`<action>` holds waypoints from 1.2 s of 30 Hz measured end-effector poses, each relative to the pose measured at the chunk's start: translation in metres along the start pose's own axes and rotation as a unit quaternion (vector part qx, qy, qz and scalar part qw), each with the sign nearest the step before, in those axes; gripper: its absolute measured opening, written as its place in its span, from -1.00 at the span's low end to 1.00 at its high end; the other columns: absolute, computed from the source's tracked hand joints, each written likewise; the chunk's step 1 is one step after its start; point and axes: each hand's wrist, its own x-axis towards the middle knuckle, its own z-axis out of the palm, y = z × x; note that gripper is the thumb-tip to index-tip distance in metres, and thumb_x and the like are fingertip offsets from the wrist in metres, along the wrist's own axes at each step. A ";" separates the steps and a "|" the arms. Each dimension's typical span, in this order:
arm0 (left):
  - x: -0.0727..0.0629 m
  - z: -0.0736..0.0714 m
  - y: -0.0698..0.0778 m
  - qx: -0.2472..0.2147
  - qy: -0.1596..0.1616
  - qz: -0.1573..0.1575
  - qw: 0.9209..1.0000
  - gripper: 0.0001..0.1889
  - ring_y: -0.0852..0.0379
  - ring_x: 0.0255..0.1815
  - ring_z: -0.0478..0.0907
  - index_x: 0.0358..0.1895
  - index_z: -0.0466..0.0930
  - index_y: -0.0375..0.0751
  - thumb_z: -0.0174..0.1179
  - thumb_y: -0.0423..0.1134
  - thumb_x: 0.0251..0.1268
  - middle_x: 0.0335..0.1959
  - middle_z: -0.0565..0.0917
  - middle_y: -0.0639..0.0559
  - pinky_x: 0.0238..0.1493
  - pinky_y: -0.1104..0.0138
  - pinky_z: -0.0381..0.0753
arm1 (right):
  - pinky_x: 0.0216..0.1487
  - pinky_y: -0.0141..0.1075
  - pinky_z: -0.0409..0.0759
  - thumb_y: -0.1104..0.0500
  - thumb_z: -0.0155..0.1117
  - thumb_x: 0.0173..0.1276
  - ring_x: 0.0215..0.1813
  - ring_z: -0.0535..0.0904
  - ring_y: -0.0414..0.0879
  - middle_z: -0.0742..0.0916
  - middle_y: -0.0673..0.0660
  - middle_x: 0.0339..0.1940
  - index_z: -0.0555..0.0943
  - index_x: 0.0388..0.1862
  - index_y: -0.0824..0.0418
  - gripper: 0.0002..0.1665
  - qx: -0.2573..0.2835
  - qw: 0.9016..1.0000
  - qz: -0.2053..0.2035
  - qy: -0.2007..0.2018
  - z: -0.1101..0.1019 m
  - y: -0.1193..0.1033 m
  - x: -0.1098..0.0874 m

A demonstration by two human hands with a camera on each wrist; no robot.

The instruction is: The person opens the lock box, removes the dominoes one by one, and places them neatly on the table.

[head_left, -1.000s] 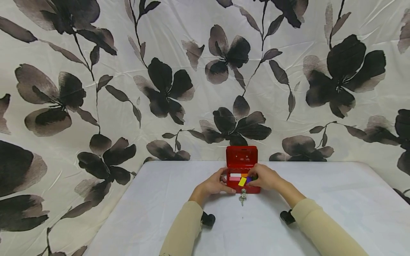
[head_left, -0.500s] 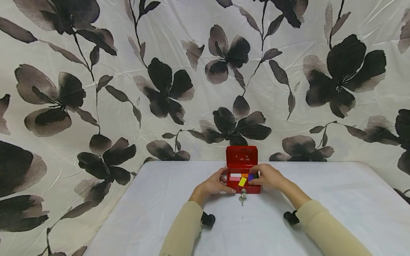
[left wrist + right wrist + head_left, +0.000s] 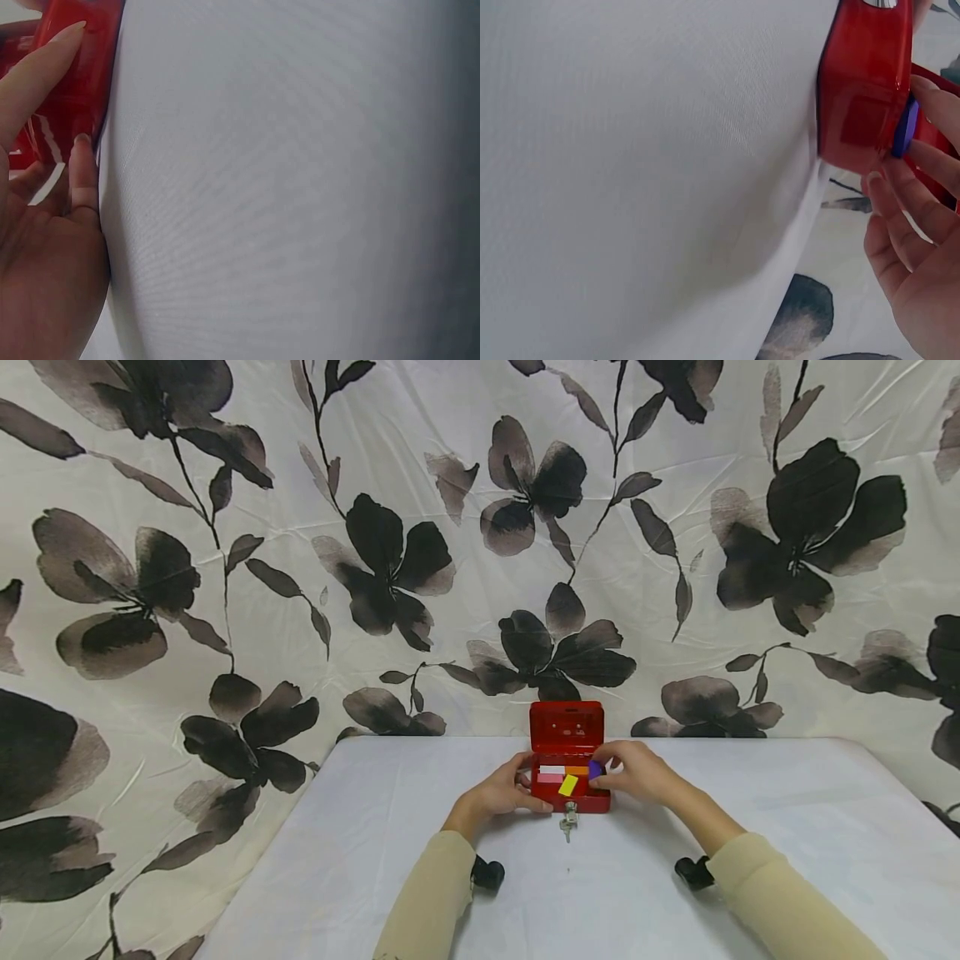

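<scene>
A small red cash box stands with its lid raised near the table's far edge. Its left end is gripped by my left hand, thumb along the front and fingers at the side, as the left wrist view also shows. With thumb and fingertips my right hand pinches a purple block at the box's right end. Inside the box a yellow block lies slanted in front of a white block, a pink block and an orange block.
Keys hang from the lock on the box's front. A white cloth covers the table. Behind it hangs a floral curtain. A black wrist camera sits by the left cuff, another by the right.
My right hand has moved a little to the right, and the purple block with it, from beside the yellow block to the box's right end. My left hand keeps its hold.
</scene>
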 end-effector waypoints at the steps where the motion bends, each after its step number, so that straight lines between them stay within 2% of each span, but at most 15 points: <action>1: 0.000 0.000 0.000 -0.002 0.001 0.001 1.000 0.04 0.01 0.12 0.44 0.56 0.22 0.08 0.64 -0.16 -0.04 0.20 0.52 0.00 0.21 0.10 0.61 | -0.14 -0.22 0.57 0.08 0.57 0.24 -0.09 0.59 0.06 0.76 0.05 -0.19 0.73 -0.02 0.27 -0.59 -0.002 1.000 -0.006 0.002 -0.001 0.001 -0.001; 12: -0.001 0.000 -0.001 -0.009 0.003 -0.006 1.000 0.05 0.02 0.14 0.44 0.56 0.21 0.09 0.65 -0.16 -0.06 0.18 0.53 0.05 0.18 0.12 0.64 | -0.09 -0.17 0.58 0.10 0.55 0.26 -0.05 0.59 0.07 0.76 0.10 -0.12 0.70 0.03 0.31 -0.56 0.005 1.000 0.006 0.007 -0.011 0.009 -0.010; 20: -0.001 0.000 0.001 -0.004 0.007 -0.010 1.000 0.05 0.03 0.12 0.45 0.55 0.23 0.12 0.65 -0.17 -0.06 0.13 0.54 0.05 0.17 0.13 0.64 | -0.01 0.02 0.65 0.10 0.56 0.25 -0.06 0.60 0.10 0.76 0.10 -0.14 0.70 0.00 0.33 -0.57 0.002 1.000 -0.006 0.019 -0.017 0.020 -0.016; 28: -0.002 0.000 0.001 -0.002 0.008 -0.010 1.000 0.05 0.04 0.12 0.45 0.55 0.23 0.11 0.65 -0.17 -0.07 0.12 0.55 0.06 0.18 0.12 0.64 | -0.02 0.00 0.66 0.14 0.56 0.25 -0.06 0.60 0.13 0.76 0.15 -0.12 0.70 0.02 0.35 -0.57 0.009 1.000 0.005 0.010 -0.020 0.033 -0.016; 36: 0.000 -0.001 -0.001 -0.001 0.003 -0.002 1.000 0.05 0.03 0.12 0.45 0.55 0.23 0.09 0.65 -0.16 -0.07 0.12 0.55 0.05 0.17 0.12 0.64 | -0.08 -0.11 0.63 0.21 0.56 0.21 -0.15 0.61 0.06 0.77 0.19 -0.15 0.70 -0.05 0.39 -0.61 0.009 1.000 -0.011 -0.005 -0.018 0.044 -0.015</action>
